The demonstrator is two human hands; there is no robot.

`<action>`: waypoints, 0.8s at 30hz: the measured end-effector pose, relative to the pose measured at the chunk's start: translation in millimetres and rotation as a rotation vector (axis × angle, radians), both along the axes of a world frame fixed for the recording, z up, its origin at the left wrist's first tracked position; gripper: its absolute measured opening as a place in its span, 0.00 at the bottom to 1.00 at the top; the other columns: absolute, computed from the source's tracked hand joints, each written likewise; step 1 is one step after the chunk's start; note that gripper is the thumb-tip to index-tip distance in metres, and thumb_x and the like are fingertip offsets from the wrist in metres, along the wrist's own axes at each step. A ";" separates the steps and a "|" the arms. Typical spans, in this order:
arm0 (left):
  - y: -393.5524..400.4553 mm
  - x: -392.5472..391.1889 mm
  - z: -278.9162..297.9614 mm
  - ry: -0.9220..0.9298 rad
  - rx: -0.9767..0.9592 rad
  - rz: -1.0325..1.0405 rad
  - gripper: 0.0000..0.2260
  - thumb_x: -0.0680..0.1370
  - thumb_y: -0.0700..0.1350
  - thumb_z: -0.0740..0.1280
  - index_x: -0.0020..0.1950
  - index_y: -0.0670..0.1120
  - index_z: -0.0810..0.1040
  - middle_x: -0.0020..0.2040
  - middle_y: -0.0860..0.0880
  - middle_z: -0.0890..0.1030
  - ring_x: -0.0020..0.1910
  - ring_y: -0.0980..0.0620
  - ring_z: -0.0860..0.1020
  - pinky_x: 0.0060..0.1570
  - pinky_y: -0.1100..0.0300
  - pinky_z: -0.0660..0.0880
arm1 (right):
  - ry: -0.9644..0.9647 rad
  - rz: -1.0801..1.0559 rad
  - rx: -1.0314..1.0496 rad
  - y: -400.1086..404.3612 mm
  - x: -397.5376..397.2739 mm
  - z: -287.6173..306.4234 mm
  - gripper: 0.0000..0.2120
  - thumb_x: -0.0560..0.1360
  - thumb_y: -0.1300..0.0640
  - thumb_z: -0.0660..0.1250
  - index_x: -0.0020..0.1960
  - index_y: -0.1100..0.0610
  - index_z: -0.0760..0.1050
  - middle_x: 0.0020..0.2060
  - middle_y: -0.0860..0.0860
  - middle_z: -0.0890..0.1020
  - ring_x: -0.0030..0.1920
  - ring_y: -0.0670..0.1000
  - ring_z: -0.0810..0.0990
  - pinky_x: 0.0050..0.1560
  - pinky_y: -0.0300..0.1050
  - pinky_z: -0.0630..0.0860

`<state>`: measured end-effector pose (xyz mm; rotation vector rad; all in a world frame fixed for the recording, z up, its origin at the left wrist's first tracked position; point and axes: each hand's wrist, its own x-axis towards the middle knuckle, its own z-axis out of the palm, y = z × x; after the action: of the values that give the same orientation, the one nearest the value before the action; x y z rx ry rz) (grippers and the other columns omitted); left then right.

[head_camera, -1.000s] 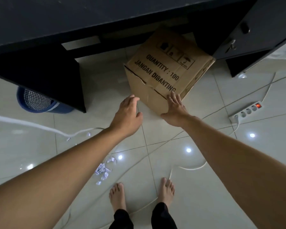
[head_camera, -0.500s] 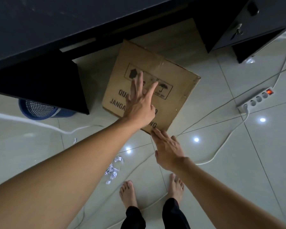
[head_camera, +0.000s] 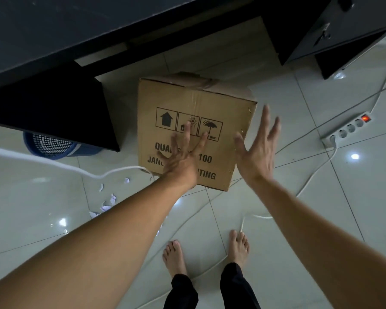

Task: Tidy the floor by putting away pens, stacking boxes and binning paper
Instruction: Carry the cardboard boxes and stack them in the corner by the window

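Observation:
A brown cardboard box (head_camera: 223,103) with black printed symbols and lettering sits on the tiled floor in front of the dark desk. My left hand (head_camera: 183,152) lies flat on its printed top face, fingers spread and straight. My right hand (head_camera: 257,150) hovers open beside the box's right edge, fingers straight and spread; whether it touches the box is unclear. Torn white paper scraps (head_camera: 105,202) lie on the floor to the left, under my left forearm. A blue mesh waste bin (head_camera: 50,146) stands half hidden under the desk at left.
A dark desk (head_camera: 76,41) overhangs the top of the view, with a dark drawer cabinet (head_camera: 334,30) at upper right. A white power strip (head_camera: 348,129) with a lit red switch lies at right. White cables (head_camera: 310,179) cross the floor. My bare feet stand below.
The box has turned so its printed face lies squarer to me. My right hand has lifted from the floor near the box's front corner to its right side, fingers spread.

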<state>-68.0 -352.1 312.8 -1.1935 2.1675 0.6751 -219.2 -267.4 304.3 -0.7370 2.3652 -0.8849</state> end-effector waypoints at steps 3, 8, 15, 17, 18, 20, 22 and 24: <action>3.7 3.9 1.4 -0.006 0.026 -0.005 0.51 0.76 0.35 0.65 0.76 0.66 0.31 0.74 0.54 0.20 0.79 0.38 0.36 0.71 0.26 0.46 | 0.030 0.125 0.024 -44.5 -27.8 3.6 0.37 0.79 0.35 0.59 0.81 0.35 0.44 0.83 0.52 0.41 0.77 0.66 0.63 0.62 0.62 0.78; 8.5 17.8 5.1 0.257 -0.358 -0.084 0.28 0.77 0.46 0.64 0.76 0.51 0.63 0.78 0.44 0.59 0.70 0.41 0.67 0.70 0.41 0.66 | -0.003 0.164 0.061 -48.3 -20.8 4.4 0.13 0.84 0.44 0.56 0.65 0.46 0.71 0.66 0.54 0.72 0.59 0.58 0.79 0.40 0.42 0.75; -51.1 27.0 29.5 0.359 -0.595 0.516 0.23 0.81 0.54 0.61 0.74 0.48 0.64 0.80 0.43 0.56 0.78 0.40 0.57 0.75 0.43 0.59 | -0.124 0.179 -0.041 6.6 6.1 -0.2 0.09 0.82 0.48 0.57 0.60 0.48 0.67 0.59 0.52 0.75 0.57 0.57 0.79 0.45 0.54 0.81; -68.1 38.2 29.1 0.345 -0.304 0.839 0.29 0.81 0.58 0.62 0.79 0.50 0.59 0.79 0.43 0.60 0.74 0.40 0.65 0.69 0.46 0.67 | -0.202 0.176 -0.060 18.7 7.9 1.1 0.09 0.83 0.50 0.58 0.62 0.48 0.67 0.61 0.52 0.74 0.57 0.56 0.80 0.45 0.55 0.82; -75.4 46.8 25.6 0.365 -0.127 1.004 0.30 0.79 0.60 0.63 0.78 0.51 0.60 0.77 0.44 0.65 0.70 0.40 0.70 0.66 0.47 0.71 | -0.254 0.177 -0.062 23.3 8.1 2.4 0.08 0.83 0.52 0.58 0.62 0.48 0.67 0.62 0.52 0.75 0.57 0.54 0.80 0.44 0.50 0.82; -80.8 65.3 21.2 0.357 0.087 1.127 0.31 0.73 0.64 0.66 0.73 0.53 0.68 0.68 0.45 0.75 0.61 0.43 0.76 0.62 0.46 0.75 | -0.388 0.133 -0.058 28.3 7.3 6.5 0.09 0.83 0.58 0.60 0.62 0.49 0.68 0.60 0.51 0.77 0.55 0.49 0.80 0.41 0.41 0.77; -76.9 82.6 13.2 0.326 0.131 1.089 0.36 0.64 0.68 0.67 0.69 0.55 0.73 0.65 0.47 0.78 0.60 0.45 0.78 0.62 0.45 0.75 | -0.565 0.016 -0.030 28.8 4.7 11.4 0.11 0.81 0.62 0.65 0.61 0.50 0.71 0.54 0.47 0.81 0.50 0.47 0.80 0.39 0.40 0.74; -71.2 95.0 5.3 0.325 0.145 1.076 0.39 0.60 0.71 0.65 0.69 0.58 0.74 0.67 0.50 0.77 0.63 0.46 0.77 0.65 0.44 0.73 | -0.646 -0.060 -0.002 28.1 3.4 17.5 0.14 0.78 0.63 0.70 0.60 0.53 0.73 0.48 0.46 0.80 0.46 0.48 0.78 0.38 0.39 0.72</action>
<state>27.0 -423.4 318.0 -2.2711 1.5004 1.4983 -215.8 -239.3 321.8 -0.3093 1.8137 -0.9712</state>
